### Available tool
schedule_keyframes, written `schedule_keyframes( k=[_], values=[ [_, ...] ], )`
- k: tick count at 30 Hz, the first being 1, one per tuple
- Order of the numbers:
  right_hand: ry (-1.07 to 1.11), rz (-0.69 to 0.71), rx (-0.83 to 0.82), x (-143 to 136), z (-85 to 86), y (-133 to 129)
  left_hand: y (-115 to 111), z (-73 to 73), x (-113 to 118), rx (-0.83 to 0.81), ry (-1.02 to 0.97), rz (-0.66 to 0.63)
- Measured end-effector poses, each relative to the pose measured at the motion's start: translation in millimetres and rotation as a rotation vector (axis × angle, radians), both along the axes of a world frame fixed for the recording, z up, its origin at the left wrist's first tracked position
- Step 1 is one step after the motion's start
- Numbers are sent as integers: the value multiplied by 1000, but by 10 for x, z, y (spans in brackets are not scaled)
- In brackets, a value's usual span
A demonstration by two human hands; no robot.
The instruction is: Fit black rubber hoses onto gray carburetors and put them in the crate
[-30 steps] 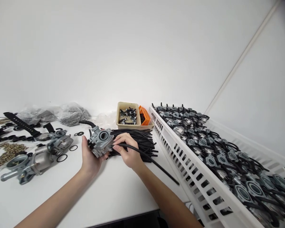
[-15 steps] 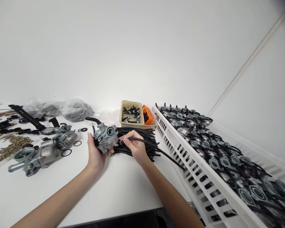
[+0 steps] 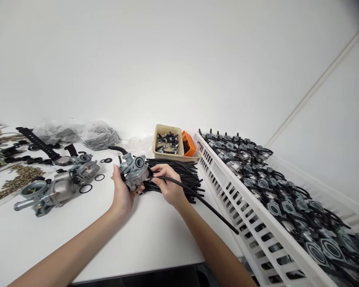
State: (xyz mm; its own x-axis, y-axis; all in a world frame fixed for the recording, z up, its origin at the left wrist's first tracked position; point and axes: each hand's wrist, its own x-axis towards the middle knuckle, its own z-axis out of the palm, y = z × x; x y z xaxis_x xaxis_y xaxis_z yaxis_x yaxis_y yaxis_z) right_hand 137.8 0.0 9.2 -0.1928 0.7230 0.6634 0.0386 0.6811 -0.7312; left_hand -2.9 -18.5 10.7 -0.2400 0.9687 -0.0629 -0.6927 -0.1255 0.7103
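My left hand (image 3: pixel 122 195) is wrapped round a grey metal carburetor (image 3: pixel 135 171), held above the white table. A bent black hose stub sticks out of its upper left. Close by on the right, my right hand (image 3: pixel 168 185) pinches a long black rubber hose (image 3: pixel 208 205) near one end. That end meets the lower right side of the carburetor, by a small metal fitting; I cannot tell whether it sits on it. The hose's free end trails down to the right, toward the crate. Behind my right hand lies a pile of cut black hoses (image 3: pixel 185 169).
A white slotted crate (image 3: pixel 245 195) of carburetors stands at right. At the back are a cream tray (image 3: pixel 156 139) of small parts and an orange basket (image 3: pixel 192 144). Leftward lie other carburetors (image 3: pixel 58 191), rubber rings (image 3: pixel 85 188), a watch (image 3: pixel 42 145), brass pieces (image 3: pixel 18 181) and plastic bags (image 3: pixel 98 135).
The hose has come closer to the carburetor's side, and its free end hangs lower. My right fingers have shifted on it. The left hand keeps its hold on the carburetor.
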Motion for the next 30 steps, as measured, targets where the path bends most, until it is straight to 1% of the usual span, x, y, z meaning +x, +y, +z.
schedule_keyframes(
  k=[2, 6, 9, 12, 16, 20, 23, 26, 28, 30],
  values=[
    [28, 38, -52, -16, -11, -4, 6, -11, -4, 12, 25, 1],
    [119, 177, -241, -54, -58, 5, 17, -44, -10, 22, 42, -3],
    [146, 217, -324, -67, -77, 15, 12, -65, -7, 31, 61, 4],
    [134, 210, -340, -63, -63, 6, 3, -73, -3, 28, 88, 19],
    [56, 201, -339, -57, -41, -34, 4, -71, 2, -3, 81, 52],
    [-2, 198, -357, -75, -59, -47, 7, -69, 16, -12, 60, 39],
    [36, 168, -375, -86, -61, -21, -1, -72, 31, -17, 54, 41],
    [78, 141, -401, -86, -40, -4, -15, -75, 34, 13, 70, 63],
    [97, 155, -399, -91, -27, -13, -23, -75, 27, 42, 72, 74],
    [112, 202, -395, -109, -24, -36, -29, -75, 16, 53, 70, 82]
  ],
)
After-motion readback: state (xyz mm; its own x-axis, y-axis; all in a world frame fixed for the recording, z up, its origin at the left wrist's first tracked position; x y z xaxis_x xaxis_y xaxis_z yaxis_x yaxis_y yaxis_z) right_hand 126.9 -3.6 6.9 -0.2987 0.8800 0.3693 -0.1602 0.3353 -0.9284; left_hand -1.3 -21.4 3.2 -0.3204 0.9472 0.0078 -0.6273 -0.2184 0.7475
